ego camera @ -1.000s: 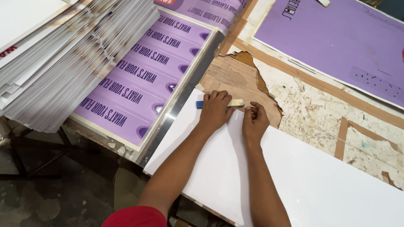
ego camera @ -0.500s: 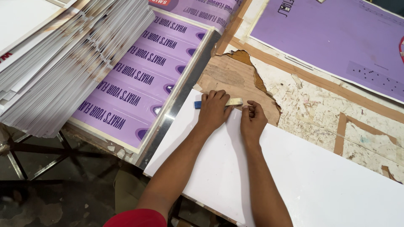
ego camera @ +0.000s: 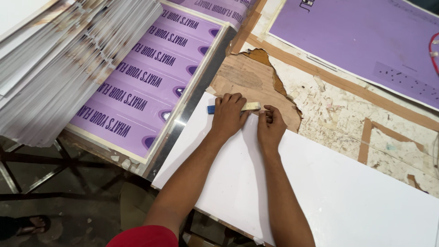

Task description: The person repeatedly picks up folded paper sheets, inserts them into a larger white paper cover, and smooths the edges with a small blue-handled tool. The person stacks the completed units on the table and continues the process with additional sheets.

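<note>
Setting: workshop w/ a worn work table (ego camera: 347, 114), top scarred, patchy, torn brown paper stuck on it; dark floor below at lower left.
Far left: thick stack of white sheets (ego camera: 59, 68), fanned edges, tilted, hanging over the table edge.
Floor, bottom left: sandalled foot (ego camera: 27, 224) of another person, partly cut off by the frame.
Left-centre: purple printed sheets (ego camera: 146, 87) lying flat, rows of dark lettering, beside the stack; metal strip (ego camera: 192, 110) runs along their right edge.
Centre: white board (ego camera: 320, 201), long, lies diagonally across the table, near corner pokes past the table edge; its far edge is where both hands work.
Left hand (ego camera: 227, 118): palm down on the board's far edge, fingers curled and clenched over a small tool (ego camera: 231, 108); blue end sticks out left of the knuckles, pale cream end sticks out right.
Tool position: along the board's far edge, near its left corner, touching the board, between the two hands at its pale end.
Right hand (ego camera: 270, 128): just beside the left, resting on the board; fingertips bent in, pinching at the board edge close to the tool's pale tip. Can't tell if it grips anything, too small to see.
Arms: both bare, reaching up from bottom of view; red sleeve (ego camera: 146, 238) at bottom edge.
Right, top: big purple poster (ego camera: 356, 41) flat on the table, well apart from the hands.
Far right edge: bit of red cord (ego camera: 432, 50).
</note>
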